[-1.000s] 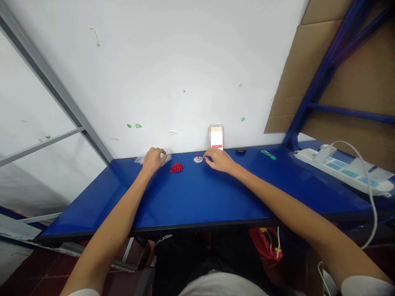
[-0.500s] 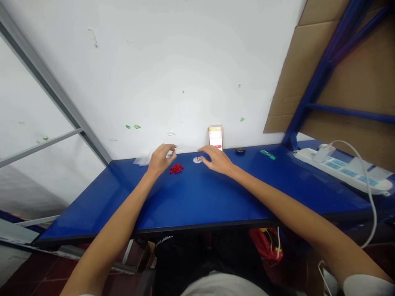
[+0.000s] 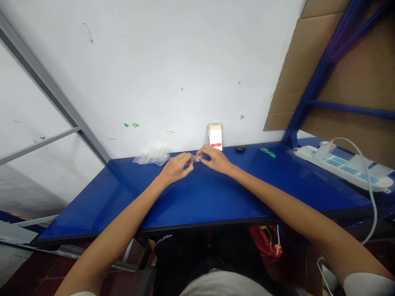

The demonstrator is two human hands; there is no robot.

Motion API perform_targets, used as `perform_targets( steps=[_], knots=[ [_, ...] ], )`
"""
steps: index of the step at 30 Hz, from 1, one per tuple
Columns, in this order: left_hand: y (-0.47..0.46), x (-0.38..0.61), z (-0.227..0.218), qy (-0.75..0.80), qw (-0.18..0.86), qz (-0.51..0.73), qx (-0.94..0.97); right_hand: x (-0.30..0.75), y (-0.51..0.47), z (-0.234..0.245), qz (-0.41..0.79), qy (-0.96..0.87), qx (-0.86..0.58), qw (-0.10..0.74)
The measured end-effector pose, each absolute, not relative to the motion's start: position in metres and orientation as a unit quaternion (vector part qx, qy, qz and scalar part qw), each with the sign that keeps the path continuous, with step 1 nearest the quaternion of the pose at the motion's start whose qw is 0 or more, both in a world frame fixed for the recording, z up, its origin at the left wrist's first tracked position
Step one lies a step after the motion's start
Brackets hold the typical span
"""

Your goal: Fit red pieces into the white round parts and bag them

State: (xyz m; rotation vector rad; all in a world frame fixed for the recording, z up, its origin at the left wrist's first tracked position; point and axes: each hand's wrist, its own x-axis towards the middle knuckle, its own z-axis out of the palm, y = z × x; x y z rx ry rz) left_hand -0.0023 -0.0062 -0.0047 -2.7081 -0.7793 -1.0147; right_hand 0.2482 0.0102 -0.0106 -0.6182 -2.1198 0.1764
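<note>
Both my hands meet over the back middle of the blue table. Between their fingertips is a small clear plastic bag [image 3: 197, 158], blurred and partly covered by the fingers. My left hand [image 3: 178, 167] pinches its left side, with thumb and forefinger closed. From the other side my right hand [image 3: 215, 159] grips the bag's right edge, fingers also pinched. The pile of small red pieces is hidden behind my left hand. Of the round white disc I cannot tell any part apart from the bag. More clear plastic bags [image 3: 151, 156] lie in a loose stack to the left.
A phone [image 3: 215, 137] with a lit screen leans on the wall behind my right hand. Further right on the blue table [image 3: 197, 201] are a small black object [image 3: 240, 149], a green tool [image 3: 268, 153] and a white power strip [image 3: 342, 166] with a cable.
My left hand has moved right to meet my right hand, bringing the clear bag over the disc's spot. The red pile is now covered and the bag stack uncovered.
</note>
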Motion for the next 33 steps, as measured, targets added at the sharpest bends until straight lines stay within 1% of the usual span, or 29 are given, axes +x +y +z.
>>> perform_targets(
  steps=[3,8,14,19,22,28,33],
  knots=[
    [-0.009,-0.003,-0.001,-0.254,0.039,-0.333,-0.907,0.248,0.009,-0.012,0.047,-0.86,-0.255,0.439],
    [-0.013,-0.003,0.007,-0.221,-0.134,-0.366,-0.894,0.249,0.009,-0.015,0.011,-0.873,-0.222,0.435],
    [-0.011,0.003,0.0,-0.267,-0.167,-0.325,-0.892,0.248,0.01,-0.014,-0.051,-0.887,-0.15,0.433],
    [-0.009,0.009,-0.008,-0.276,-0.228,-0.317,-0.878,0.251,0.011,-0.014,-0.065,-0.886,-0.181,0.422],
    [-0.009,0.01,-0.007,-0.293,-0.22,-0.311,-0.877,0.252,0.011,-0.015,-0.055,-0.89,-0.188,0.412],
    [-0.01,0.006,-0.005,-0.307,-0.157,-0.322,-0.882,0.25,0.01,-0.013,-0.043,-0.877,-0.191,0.439],
    [-0.008,0.001,-0.004,-0.306,-0.11,-0.314,-0.892,0.251,0.005,-0.01,-0.044,-0.892,-0.184,0.41]
  ],
)
